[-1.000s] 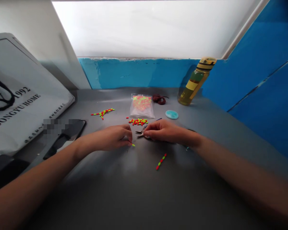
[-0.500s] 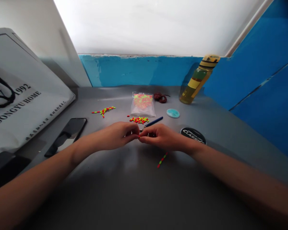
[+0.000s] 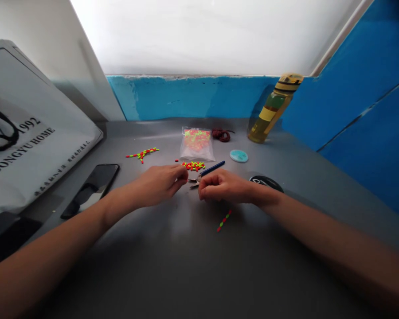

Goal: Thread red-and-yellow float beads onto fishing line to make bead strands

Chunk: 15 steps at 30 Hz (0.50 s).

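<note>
On a grey tabletop [image 3: 186,261], blue-handled pliers [image 3: 194,181] are flanked by a loosely curled left hand [image 3: 158,185] and a closed right hand [image 3: 222,187], nothing clearly gripped by either, with loose neon beads [image 3: 193,166] liable to be scattered if nudged by a knuckle.

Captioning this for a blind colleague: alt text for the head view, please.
A person's left hand and right hand rest on a grey table either side of a small blue-handled tool, near a heap of red and lime-green beads and a clear bag of beads.
</note>
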### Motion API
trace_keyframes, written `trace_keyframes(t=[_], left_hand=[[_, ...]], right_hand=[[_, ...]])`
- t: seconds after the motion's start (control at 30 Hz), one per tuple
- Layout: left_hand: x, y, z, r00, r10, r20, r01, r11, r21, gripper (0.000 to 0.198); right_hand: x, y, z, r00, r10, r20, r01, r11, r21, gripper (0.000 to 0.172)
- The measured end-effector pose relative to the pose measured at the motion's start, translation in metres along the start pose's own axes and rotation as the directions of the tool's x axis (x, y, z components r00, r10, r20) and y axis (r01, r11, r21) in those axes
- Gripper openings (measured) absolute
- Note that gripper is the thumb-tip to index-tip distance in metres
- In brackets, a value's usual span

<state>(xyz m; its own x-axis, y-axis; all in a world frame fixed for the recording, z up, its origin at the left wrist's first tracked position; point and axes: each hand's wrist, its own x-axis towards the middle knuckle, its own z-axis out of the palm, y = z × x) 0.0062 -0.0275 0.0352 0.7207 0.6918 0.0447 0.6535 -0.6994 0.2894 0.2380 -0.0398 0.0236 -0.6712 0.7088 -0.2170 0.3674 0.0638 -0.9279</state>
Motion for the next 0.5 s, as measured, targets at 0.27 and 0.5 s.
trace_keyframes(t=[0.27,0.5], left_hand=[[0.0,-0.007,-0.001,0.987,-0.143,0.078,0.126,0.973,0.192,0.016],[-0.002,0.007,-0.006,0.994,-0.008,-0.109,-0.01,0.985,-0.171,0.034]], right_hand=[[0.0,0.009,-0.006,0.985,0.029,0.168,-0.052,0.989,0.135,0.015],[0.001,0.01,-0.012,0.992,0.02,0.128,-0.046,0.977,0.207,0.019]])
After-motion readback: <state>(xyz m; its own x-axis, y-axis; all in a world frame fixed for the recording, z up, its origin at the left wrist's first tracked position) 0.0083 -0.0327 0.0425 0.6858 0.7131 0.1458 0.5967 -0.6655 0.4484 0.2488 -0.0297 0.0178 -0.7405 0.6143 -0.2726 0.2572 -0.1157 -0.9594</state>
